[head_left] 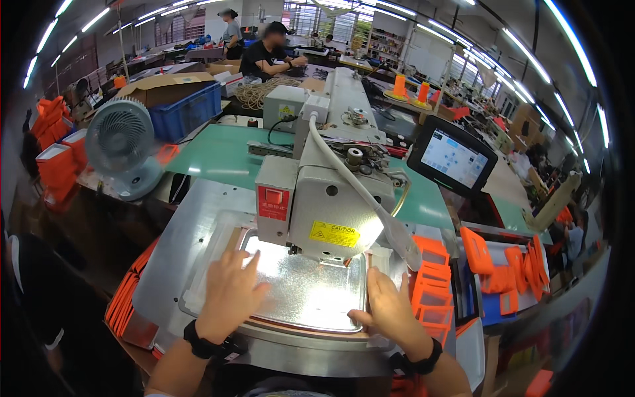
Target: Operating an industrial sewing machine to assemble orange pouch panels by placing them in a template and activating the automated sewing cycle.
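My left hand (231, 288) lies over the left side of a shiny metal plate (301, 301), fingers spread. At the plate's right edge is my right hand (391, 311), fingers stretched out and thumb pointing inward over the metal. Neither hand grips anything. A rounded clear frame (192, 301) surrounds the plate on the left. Above the plate's far edge stands the head of an industrial sewing machine (331, 205), its lamp lighting the metal. Whether my fingertips press on the plate or hover just over it, I cannot tell.
Orange mesh-windowed pieces (433, 284) are stacked right of the machine, with more orange pieces (509, 271) in a tray beyond. A control screen (453, 159) stands at the right rear. On the left are a fan (122, 145) and a blue crate (188, 112). A co-worker (271, 53) sits behind.
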`<state>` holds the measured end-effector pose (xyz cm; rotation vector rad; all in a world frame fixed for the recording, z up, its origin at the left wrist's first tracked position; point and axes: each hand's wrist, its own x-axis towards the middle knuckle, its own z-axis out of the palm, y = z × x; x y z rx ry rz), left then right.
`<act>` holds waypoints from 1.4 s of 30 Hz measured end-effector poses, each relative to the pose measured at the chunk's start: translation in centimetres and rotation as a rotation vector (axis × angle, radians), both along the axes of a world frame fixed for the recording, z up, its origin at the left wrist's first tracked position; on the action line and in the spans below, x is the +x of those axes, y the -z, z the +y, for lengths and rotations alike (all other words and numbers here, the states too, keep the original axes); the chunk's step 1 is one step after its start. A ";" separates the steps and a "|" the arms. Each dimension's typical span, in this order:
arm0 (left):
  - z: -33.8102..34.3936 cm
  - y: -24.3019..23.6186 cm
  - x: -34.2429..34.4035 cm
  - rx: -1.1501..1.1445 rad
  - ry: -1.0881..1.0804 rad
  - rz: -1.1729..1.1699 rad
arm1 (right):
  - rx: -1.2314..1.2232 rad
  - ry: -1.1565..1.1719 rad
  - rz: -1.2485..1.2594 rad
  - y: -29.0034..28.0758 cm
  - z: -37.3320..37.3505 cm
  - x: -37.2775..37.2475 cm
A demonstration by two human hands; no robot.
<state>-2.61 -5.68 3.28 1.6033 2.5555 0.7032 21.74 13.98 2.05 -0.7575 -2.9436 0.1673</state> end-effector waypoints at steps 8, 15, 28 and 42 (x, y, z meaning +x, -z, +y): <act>-1.6 2.2 -2.7 0.066 -0.186 0.027 | -0.238 0.142 -0.038 -0.2 -0.1 -0.9; -2.3 1.3 -2.0 0.122 -0.234 -0.131 | -0.233 0.055 0.128 1.2 0.3 -1.2; -1.8 2.5 -4.1 0.193 -0.208 -0.333 | -0.591 0.073 0.360 1.6 1.0 -1.0; -3.7 0.7 0.6 0.253 -0.120 -0.013 | 0.183 0.120 0.408 -9.5 6.3 3.5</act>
